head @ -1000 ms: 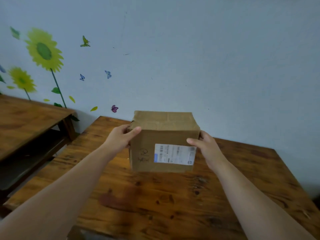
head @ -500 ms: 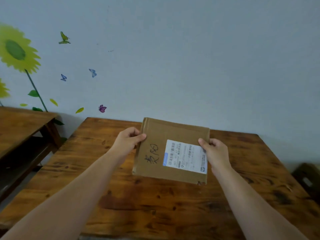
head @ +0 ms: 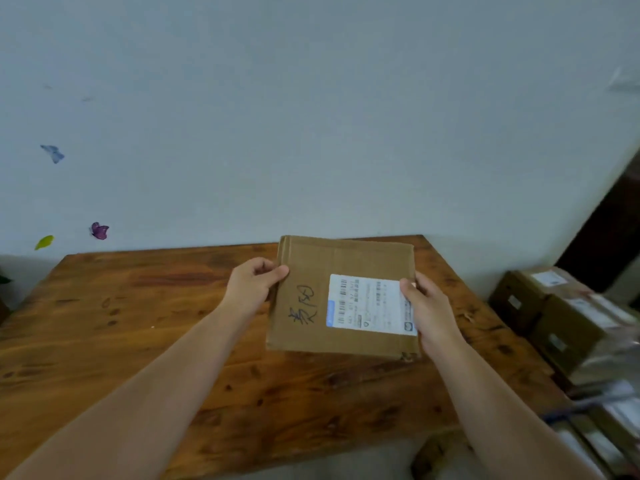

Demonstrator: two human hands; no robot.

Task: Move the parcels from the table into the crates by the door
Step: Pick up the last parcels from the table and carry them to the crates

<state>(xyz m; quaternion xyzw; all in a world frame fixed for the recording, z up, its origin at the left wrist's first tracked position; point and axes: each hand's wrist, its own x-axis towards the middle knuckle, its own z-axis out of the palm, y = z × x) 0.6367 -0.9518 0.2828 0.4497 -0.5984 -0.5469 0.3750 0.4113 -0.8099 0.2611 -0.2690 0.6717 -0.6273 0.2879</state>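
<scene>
1. Parcel (head: 341, 296), a brown cardboard box, is held over the far right part of the wooden table (head: 138, 323), labelled face tilted toward the camera.
2. Left hand (head: 254, 284) grips its left edge; the fingers behind are hidden.
3. Right hand (head: 427, 306) grips the right edge, covering part of the white label (head: 369, 304), whose print is unreadable.
4. Stacked boxes (head: 561, 317) on the right are blurred and cut off.

A plain, pale blue-grey wall (head: 311, 116) fills the upper view, evenly lit. Low on its left sit stickers — a blue butterfly (head: 52, 154), a purple butterfly (head: 99, 231), a yellow-green leaf (head: 44, 242). A knotty wooden table (head: 138, 323) stands along it. Far right, a dark opening (head: 609, 230); pale floor (head: 346, 462) shows below the table's near edge.
</scene>
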